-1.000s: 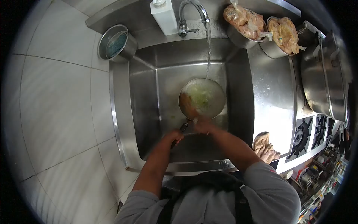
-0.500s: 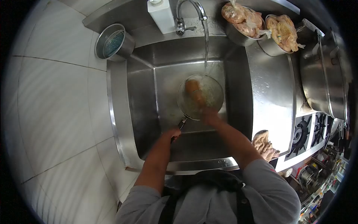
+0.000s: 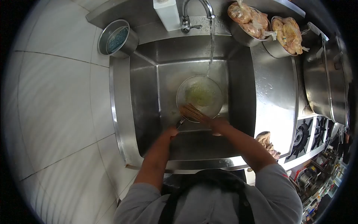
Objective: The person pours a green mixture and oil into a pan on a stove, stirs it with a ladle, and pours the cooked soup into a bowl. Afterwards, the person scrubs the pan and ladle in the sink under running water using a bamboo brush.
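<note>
My left hand (image 3: 171,132) is closed round the dark handle of a round mesh strainer (image 3: 200,98) low in the steel sink (image 3: 149,112). Pale green bits (image 3: 200,93) lie inside the strainer. My right hand (image 3: 220,126) is closed on a reddish-brown wooden tool (image 3: 192,111), blurred by motion, whose end lies over the strainer's near left rim. Water (image 3: 211,48) runs from the faucet (image 3: 185,23) to the strainer's far edge.
A white bottle (image 3: 166,15) stands behind the sink. On the left corner is a metal pot (image 3: 128,46). Bagged meat (image 3: 250,20) sits in metal containers at the back right. A cloth (image 3: 265,143) lies on the right counter, near large pots (image 3: 322,78) and a stove (image 3: 298,138).
The wooden tool has moved from the strainer's middle toward its near left rim. My right hand has shifted right and toward me, and the pale green bits show again.
</note>
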`<state>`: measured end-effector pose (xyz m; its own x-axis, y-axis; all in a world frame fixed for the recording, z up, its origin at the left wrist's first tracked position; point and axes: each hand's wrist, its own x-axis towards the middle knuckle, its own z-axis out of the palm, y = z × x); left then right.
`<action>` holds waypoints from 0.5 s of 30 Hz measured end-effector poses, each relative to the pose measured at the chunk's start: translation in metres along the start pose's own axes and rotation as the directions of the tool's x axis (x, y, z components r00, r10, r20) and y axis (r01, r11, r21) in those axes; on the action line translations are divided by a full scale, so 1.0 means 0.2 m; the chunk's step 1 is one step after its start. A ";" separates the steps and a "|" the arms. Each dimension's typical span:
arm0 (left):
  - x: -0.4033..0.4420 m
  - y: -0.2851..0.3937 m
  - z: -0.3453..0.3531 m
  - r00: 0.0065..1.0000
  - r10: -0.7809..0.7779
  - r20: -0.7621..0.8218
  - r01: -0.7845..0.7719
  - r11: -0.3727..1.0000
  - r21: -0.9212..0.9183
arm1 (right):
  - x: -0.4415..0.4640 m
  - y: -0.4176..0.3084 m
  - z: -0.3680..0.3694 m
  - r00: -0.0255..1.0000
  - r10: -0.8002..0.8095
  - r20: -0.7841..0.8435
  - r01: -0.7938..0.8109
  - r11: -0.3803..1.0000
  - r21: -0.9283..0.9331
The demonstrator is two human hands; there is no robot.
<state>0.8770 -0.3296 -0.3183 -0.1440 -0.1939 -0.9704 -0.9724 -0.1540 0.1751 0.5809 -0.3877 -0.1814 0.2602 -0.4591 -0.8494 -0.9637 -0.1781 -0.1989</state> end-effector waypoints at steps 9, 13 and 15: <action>0.09 -0.09 0.00 0.909 -0.192 -0.369 0.094 0.959 -0.267 | 0.22 0.22 0.34 0.965 0.001 -0.264 0.008 0.999 0.034; 0.13 -0.07 -0.03 0.948 -0.188 -0.257 0.160 0.979 -0.127 | 0.01 -0.04 0.14 0.980 -0.132 -0.148 0.169 0.945 0.279; 0.21 -0.12 0.06 0.952 -0.124 -0.279 0.117 0.992 -0.044 | 0.01 -0.13 0.08 0.990 -0.087 -0.108 0.120 0.929 0.349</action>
<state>0.8921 -0.3226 -0.3643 0.0348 -0.4361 -0.8992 -0.9736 -0.2177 0.0679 0.6054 -0.3699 -0.1850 0.3483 -0.5333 -0.7709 -0.8853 0.0831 -0.4575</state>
